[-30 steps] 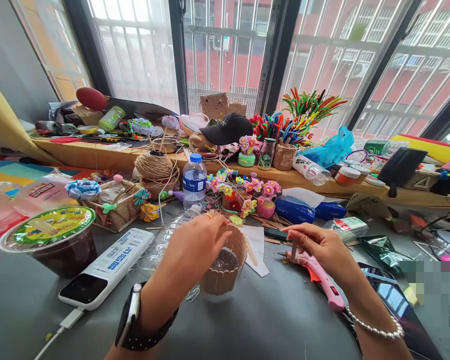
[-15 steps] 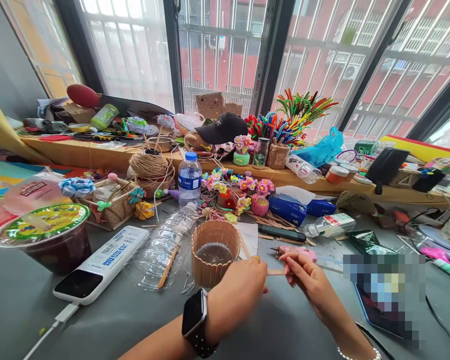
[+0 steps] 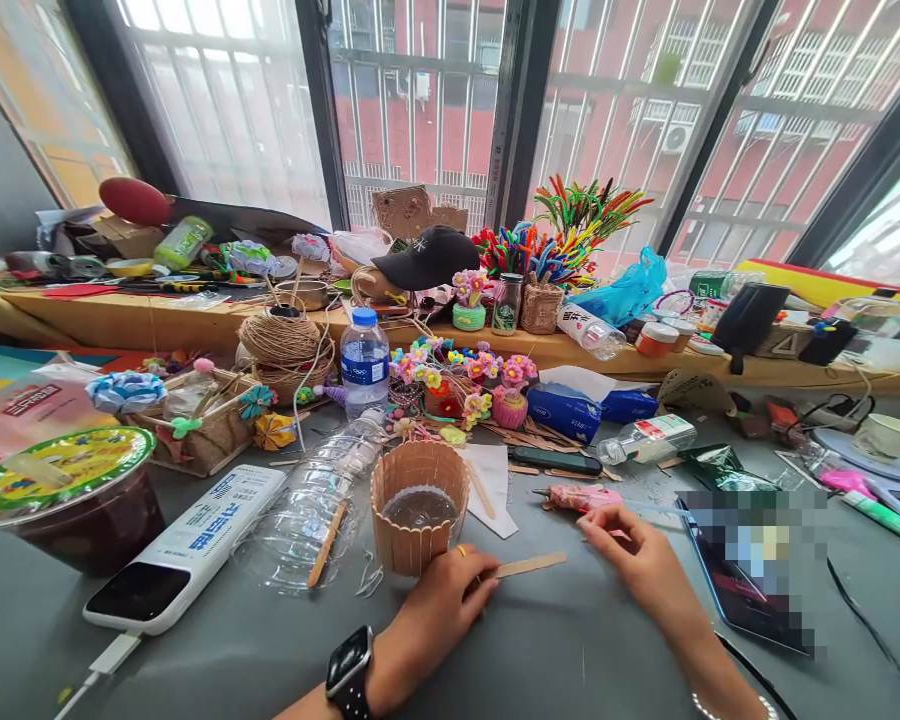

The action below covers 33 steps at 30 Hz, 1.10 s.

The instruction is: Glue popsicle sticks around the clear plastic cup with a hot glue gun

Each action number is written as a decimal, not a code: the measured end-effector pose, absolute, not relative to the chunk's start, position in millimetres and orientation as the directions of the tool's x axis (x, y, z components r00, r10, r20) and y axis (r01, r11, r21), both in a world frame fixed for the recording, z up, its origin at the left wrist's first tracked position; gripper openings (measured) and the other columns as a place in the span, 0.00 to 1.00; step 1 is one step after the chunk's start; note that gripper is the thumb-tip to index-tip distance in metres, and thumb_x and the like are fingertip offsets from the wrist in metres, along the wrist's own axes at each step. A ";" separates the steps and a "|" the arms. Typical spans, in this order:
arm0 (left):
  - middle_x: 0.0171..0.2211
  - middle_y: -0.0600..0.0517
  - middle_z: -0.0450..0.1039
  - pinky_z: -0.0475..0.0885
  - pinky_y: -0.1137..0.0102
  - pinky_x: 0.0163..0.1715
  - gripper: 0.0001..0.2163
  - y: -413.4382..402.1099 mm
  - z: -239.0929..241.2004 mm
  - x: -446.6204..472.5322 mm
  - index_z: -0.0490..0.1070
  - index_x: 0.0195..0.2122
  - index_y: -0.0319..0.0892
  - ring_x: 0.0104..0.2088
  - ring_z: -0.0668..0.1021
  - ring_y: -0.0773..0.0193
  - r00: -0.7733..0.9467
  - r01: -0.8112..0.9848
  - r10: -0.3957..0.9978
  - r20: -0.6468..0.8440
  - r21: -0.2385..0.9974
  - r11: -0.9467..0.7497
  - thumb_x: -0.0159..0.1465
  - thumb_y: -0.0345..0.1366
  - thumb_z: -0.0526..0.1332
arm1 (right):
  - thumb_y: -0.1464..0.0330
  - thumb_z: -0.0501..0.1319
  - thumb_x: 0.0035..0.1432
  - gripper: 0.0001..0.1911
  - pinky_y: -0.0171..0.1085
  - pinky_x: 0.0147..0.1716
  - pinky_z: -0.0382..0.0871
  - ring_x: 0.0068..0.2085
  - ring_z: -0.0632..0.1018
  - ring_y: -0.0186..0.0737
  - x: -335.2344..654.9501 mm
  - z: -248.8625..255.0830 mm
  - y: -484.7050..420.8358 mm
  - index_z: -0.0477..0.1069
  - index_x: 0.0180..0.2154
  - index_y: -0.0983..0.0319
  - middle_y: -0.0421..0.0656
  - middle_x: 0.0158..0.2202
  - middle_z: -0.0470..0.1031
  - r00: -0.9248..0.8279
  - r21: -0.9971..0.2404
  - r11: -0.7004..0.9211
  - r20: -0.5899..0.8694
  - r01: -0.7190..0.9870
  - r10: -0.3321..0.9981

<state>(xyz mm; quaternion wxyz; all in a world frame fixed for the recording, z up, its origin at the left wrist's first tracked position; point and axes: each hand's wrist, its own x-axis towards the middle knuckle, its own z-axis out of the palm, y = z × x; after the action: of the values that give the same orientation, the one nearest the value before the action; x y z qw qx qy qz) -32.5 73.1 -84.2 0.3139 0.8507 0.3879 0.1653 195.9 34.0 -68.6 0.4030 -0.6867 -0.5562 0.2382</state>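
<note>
My left hand (image 3: 439,605), with a black watch on the wrist, is closed on one end of a flat wooden craft stick (image 3: 531,565) that lies level just over the grey table. It sits right in front of a small round cup made of upright wooden sticks (image 3: 418,505). My right hand (image 3: 630,555) hovers to the right of the stick's free end, fingers loosely curled and holding nothing. A pink glue gun (image 3: 581,496) lies on the table just beyond my right hand.
A clear cut plastic bottle (image 3: 311,505) with a stick inside lies left of the cup. A white power bank (image 3: 187,545), a lidded drink cup (image 3: 67,495), a water bottle (image 3: 364,360), twine (image 3: 281,340), paper flowers (image 3: 469,385) and a phone (image 3: 750,575) crowd the table.
The view has shifted. My left hand left the stick cup, came to the right hand and took the wooden stick. My right hand let go of it and drew back to the right.
</note>
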 end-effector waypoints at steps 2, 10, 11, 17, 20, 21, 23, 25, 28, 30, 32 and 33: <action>0.35 0.51 0.71 0.65 0.73 0.38 0.11 72.7 -87.7 -32.5 0.70 0.41 0.42 0.35 0.72 0.66 0.636 0.544 0.768 0.078 0.660 -0.518 0.62 0.33 0.50 | 0.51 0.50 0.52 0.20 0.39 0.32 0.64 0.30 0.71 0.40 206.0 -73.9 34.1 0.65 0.27 0.61 0.43 0.27 0.70 0.391 -0.652 -0.131 0.271 0.746 0.879; 0.35 0.51 0.69 0.66 0.72 0.37 0.10 70.2 -87.3 -31.5 0.70 0.38 0.41 0.35 0.72 0.65 0.608 0.582 0.792 0.058 0.645 -0.494 0.62 0.33 0.50 | 0.47 0.47 0.51 0.29 0.42 0.31 0.62 0.34 0.71 0.51 208.6 -104.5 48.6 0.68 0.30 0.68 0.55 0.30 0.70 0.365 -0.036 -0.378 0.358 0.925 0.859; 0.35 0.51 0.69 0.66 0.72 0.37 0.09 70.2 -87.9 -31.3 0.70 0.37 0.41 0.35 0.72 0.65 0.605 0.592 0.795 0.054 0.638 -0.494 0.62 0.33 0.50 | 0.49 0.49 0.51 0.28 0.42 0.31 0.61 0.35 0.71 0.51 207.0 -104.7 50.5 0.68 0.30 0.68 0.55 0.30 0.70 0.382 -0.025 -0.398 0.339 0.917 0.860; 0.34 0.50 0.68 0.66 0.71 0.35 0.08 69.7 -92.0 -31.0 0.69 0.34 0.40 0.33 0.71 0.65 0.609 0.619 0.792 0.043 0.599 -0.508 0.62 0.36 0.51 | 0.61 0.51 0.51 0.17 0.41 0.33 0.62 0.35 0.72 0.50 205.2 -100.5 58.5 0.67 0.31 0.69 0.54 0.30 0.70 0.456 -0.100 -0.448 0.300 0.889 0.838; 0.34 0.50 0.68 0.66 0.71 0.34 0.09 68.2 -89.8 -30.9 0.68 0.33 0.40 0.32 0.71 0.65 0.611 0.636 0.791 0.040 0.571 -0.520 0.62 0.36 0.50 | 0.61 0.50 0.52 0.16 0.39 0.31 0.63 0.34 0.72 0.47 208.7 -96.2 57.5 0.66 0.32 0.68 0.53 0.31 0.70 0.472 -0.135 -0.453 0.304 0.881 0.827; 0.33 0.50 0.68 0.66 0.71 0.34 0.09 67.7 -88.6 -30.8 0.67 0.32 0.40 0.31 0.71 0.65 0.611 0.643 0.791 0.037 0.559 -0.523 0.63 0.37 0.50 | 0.60 0.49 0.52 0.17 0.38 0.30 0.63 0.33 0.73 0.46 209.6 -94.2 55.7 0.66 0.34 0.68 0.53 0.32 0.71 0.479 -0.150 -0.455 0.310 0.878 0.822; 0.32 0.51 0.68 0.65 0.71 0.33 0.09 66.9 -86.6 -30.4 0.66 0.31 0.40 0.30 0.71 0.65 0.607 0.663 0.794 0.030 0.532 -0.527 0.62 0.37 0.50 | 0.59 0.49 0.51 0.19 0.38 0.28 0.63 0.32 0.73 0.45 210.2 -90.1 49.7 0.64 0.37 0.67 0.53 0.35 0.71 0.487 -0.195 -0.447 0.330 0.873 0.809; 0.30 0.51 0.68 0.65 0.71 0.32 0.09 66.5 -86.0 -29.7 0.66 0.31 0.40 0.30 0.71 0.64 0.599 0.685 0.801 0.016 0.507 -0.522 0.62 0.37 0.49 | 0.57 0.50 0.50 0.21 0.38 0.27 0.63 0.31 0.73 0.45 208.1 -86.7 41.8 0.62 0.40 0.67 0.52 0.36 0.71 0.496 -0.256 -0.429 0.345 0.866 0.797; 0.29 0.51 0.70 0.64 0.70 0.31 0.09 66.6 -87.3 -28.4 0.65 0.31 0.40 0.30 0.72 0.63 0.586 0.714 0.810 -0.003 0.475 -0.514 0.62 0.35 0.48 | 0.55 0.52 0.48 0.23 0.39 0.26 0.64 0.30 0.74 0.45 200.8 -85.2 30.1 0.61 0.41 0.65 0.50 0.34 0.73 0.503 -0.302 -0.417 0.322 0.857 0.802; 0.29 0.50 0.70 0.64 0.70 0.30 0.09 66.8 -87.9 -27.7 0.65 0.31 0.40 0.30 0.73 0.62 0.583 0.723 0.812 -0.004 0.459 -0.517 0.63 0.35 0.48 | 0.56 0.53 0.47 0.22 0.39 0.27 0.65 0.30 0.74 0.46 195.3 -85.9 24.6 0.62 0.40 0.64 0.50 0.34 0.73 0.487 -0.293 -0.403 0.324 0.867 0.811; 0.29 0.50 0.70 0.64 0.70 0.30 0.10 66.8 -86.9 -27.2 0.65 0.31 0.40 0.30 0.73 0.62 0.586 0.728 0.810 -0.005 0.443 -0.524 0.63 0.36 0.47 | 0.56 0.54 0.47 0.20 0.39 0.27 0.65 0.31 0.74 0.46 191.4 -87.1 21.0 0.63 0.38 0.63 0.49 0.33 0.73 0.453 -0.266 -0.376 0.362 0.888 0.815; 0.29 0.50 0.70 0.64 0.70 0.30 0.10 66.7 -85.8 -27.1 0.65 0.31 0.40 0.30 0.73 0.62 0.587 0.731 0.810 -0.007 0.435 -0.526 0.63 0.36 0.47 | 0.57 0.53 0.48 0.18 0.39 0.26 0.65 0.31 0.74 0.45 190.3 -87.7 19.4 0.63 0.36 0.63 0.48 0.33 0.73 0.429 -0.249 -0.355 0.393 0.901 0.813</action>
<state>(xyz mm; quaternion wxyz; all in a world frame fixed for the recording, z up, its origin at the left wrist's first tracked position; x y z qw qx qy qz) -27.1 66.7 -85.8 0.2003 0.8678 0.4439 0.0984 190.3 19.4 -87.7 0.2173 -0.8169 -0.5247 -0.1009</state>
